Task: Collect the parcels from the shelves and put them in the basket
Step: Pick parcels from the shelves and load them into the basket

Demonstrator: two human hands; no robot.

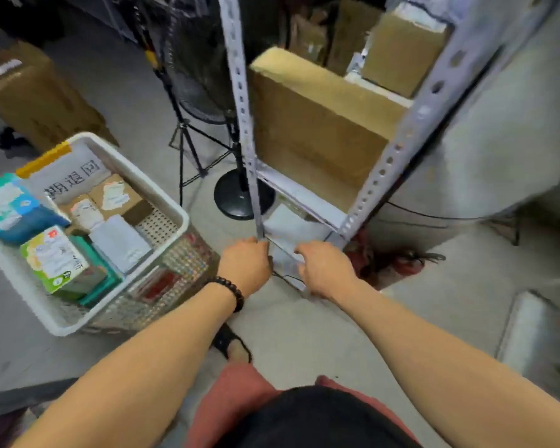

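"Parcels, where have they got to?"

"Most lie in the white perforated plastic basket (136,174) on the grey concrete floor (304,334), to the left. I can see two small brown cardboard boxes (115,197) with white labels, a blue packet (10,211) leaning over the far left rim, a green-and-white carton (54,260) at the near side and a white mailer bag (120,240) in the middle."

"And the hands?"

"Both are down at the lowest level of the grey perforated metal shelving rack (398,153), with a flat pale parcel (283,253) between them. The right hand (325,270) has its fingers curled over the parcel's right edge. The left hand (244,265), with a dark beaded bracelet (228,287) at the wrist, is bunched knuckles-up just beside the foot of the rack's left upright, against the parcel's left edge. Its fingers are tucked out of sight, so I cannot tell whether it has hold of the parcel."

"What else is on the rack?"

"A large brown cardboard carton (314,130) fills the shelf above the hands, and a smaller cardboard box (398,53) sits higher and farther back. A black pedestal fan (204,66) stands just left of the rack, between it and the basket. Something red (385,257) lies blurred on the floor by the rack's right foot."
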